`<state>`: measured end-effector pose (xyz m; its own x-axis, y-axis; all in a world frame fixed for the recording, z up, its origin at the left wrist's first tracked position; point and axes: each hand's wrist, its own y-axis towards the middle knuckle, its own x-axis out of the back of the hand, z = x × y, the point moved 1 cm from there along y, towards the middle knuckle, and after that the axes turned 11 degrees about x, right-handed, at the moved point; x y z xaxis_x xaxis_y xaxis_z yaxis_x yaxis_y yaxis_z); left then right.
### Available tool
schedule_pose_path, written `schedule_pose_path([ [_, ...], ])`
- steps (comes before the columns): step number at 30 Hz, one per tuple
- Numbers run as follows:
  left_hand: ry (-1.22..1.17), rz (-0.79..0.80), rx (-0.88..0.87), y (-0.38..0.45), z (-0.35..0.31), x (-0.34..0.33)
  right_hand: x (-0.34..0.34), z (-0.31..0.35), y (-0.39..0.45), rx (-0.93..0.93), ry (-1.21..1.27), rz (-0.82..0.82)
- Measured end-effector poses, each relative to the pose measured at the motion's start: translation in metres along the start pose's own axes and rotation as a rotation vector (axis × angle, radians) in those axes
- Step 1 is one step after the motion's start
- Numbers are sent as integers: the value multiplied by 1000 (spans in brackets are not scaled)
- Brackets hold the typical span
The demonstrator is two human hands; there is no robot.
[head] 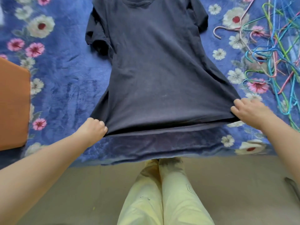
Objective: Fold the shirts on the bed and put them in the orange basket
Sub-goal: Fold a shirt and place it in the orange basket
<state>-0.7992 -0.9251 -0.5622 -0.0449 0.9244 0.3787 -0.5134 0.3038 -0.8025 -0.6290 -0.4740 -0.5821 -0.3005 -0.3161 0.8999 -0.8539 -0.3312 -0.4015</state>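
Across the middle of the frame a dark navy cotton T-shirt (154, 65) lies spread on the blue floral blanket (65, 75), collar toward the top. The left hand (95, 127) and right hand (250, 109) each pinch a bottom hem corner, lifting it taut. An orange basket (13, 103) sits at the left edge; coloured wire hangers (274, 51) are tangled at the upper right.

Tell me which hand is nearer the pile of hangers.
Right. The right hand grips the shirt hem beside the hangers; the left hand grips the opposite corner, across the shirt.
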Motion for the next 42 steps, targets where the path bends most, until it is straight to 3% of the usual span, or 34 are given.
schedule_pose_path([
  [3,55,-54,-177,0,-22,-17,-17,17,2,182,-102,-30],
  [7,15,68,-240,5,-49,-31,-46,40,-9,191,-60,138],
  [9,-41,173,-226,9,-61,-30,-47,54,-5,195,-27,262],
  [11,-86,309,-261,16,-72,-26,-43,64,2,166,-61,481],
  [12,-105,378,-285,18,-76,-23,-41,68,2,153,-51,673],
  [14,-153,422,-296,26,-79,-17,-37,72,12,76,41,901],
  [18,-294,338,-234,47,-70,-1,-24,71,49,46,159,982],
  [28,-656,91,-60,113,-9,102,4,2,151,-251,583,566],
  [35,-940,-198,197,177,22,166,8,-90,198,-607,774,-3],
  [40,-1099,-309,364,230,38,200,6,-151,249,-803,897,-304],
  [42,-1127,-382,407,252,45,208,4,-173,272,-864,948,-354],
])
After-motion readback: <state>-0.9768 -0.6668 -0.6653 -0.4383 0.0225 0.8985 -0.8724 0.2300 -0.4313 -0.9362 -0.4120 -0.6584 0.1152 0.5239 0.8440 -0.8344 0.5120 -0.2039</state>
